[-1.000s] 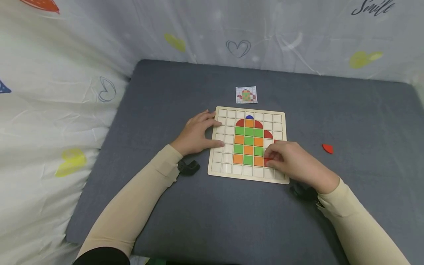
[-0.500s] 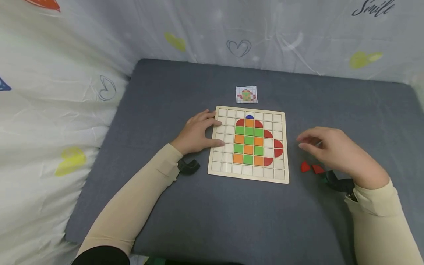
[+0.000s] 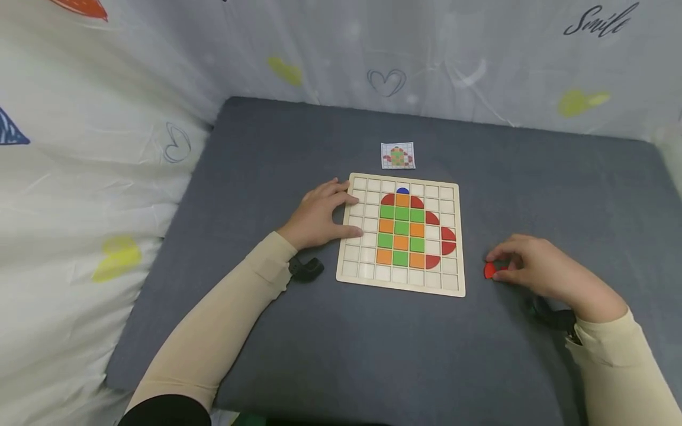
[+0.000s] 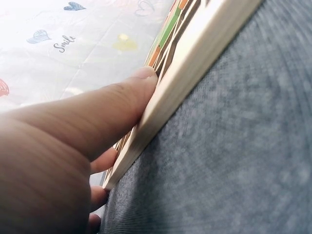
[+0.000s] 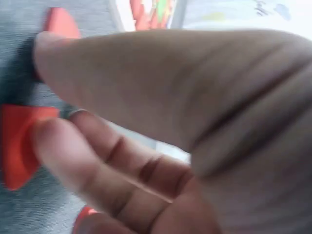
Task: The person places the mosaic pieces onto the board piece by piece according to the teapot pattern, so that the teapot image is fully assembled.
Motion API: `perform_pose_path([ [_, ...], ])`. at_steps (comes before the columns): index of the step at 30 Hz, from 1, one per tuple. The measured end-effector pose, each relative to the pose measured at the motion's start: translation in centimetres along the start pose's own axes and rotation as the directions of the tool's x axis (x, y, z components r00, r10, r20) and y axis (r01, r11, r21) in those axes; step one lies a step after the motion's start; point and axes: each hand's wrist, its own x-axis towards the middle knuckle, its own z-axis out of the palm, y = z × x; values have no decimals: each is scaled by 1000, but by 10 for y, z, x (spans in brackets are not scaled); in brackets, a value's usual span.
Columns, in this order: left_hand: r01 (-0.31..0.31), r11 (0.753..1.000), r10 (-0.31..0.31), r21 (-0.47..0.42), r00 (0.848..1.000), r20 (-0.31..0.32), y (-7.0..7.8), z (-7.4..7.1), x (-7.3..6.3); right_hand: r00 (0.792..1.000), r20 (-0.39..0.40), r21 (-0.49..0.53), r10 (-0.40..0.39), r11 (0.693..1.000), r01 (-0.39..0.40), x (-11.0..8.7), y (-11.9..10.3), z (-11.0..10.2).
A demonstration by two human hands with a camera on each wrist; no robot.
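Note:
A square wooden grid board (image 3: 399, 288) lies on the grey table. Green and orange squares, red quarter circles and a blue half circle fill its middle and right cells. My left hand (image 3: 319, 216) rests on the board's left edge, thumb (image 4: 122, 97) lying on the rim and fingers near the far corner. To the right of the board, my right hand (image 3: 538, 266) is low over loose red quarter-circle pieces (image 3: 489, 271). In the right wrist view the thumb overlaps one piece (image 5: 63, 22), and a fingertip is at another piece (image 5: 17, 146), thumb and finger spread apart.
Behind the board lies a small printed card (image 3: 398, 156) with a coloured grid picture. Another red piece (image 5: 84, 217) shows partly behind the fingers in the right wrist view. A printed curtain (image 3: 453, 65) hangs along the table's back and left sides.
My right hand has left the red quarter circle at the board's lower right and moved right, then down to the loose red pieces. The left hand stays on the board.

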Motion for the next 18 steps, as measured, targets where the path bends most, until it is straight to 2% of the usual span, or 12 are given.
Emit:
perform_pose_path([
  [7,7,1000,-7,4,1000,-5,2,0,0,997,-64,-23,-44,999,43,-4,6,11],
  [18,6,1000,-6,8,1000,-9,3,2,1,999,-45,21,-4,1000,5,7,-5,9],
])
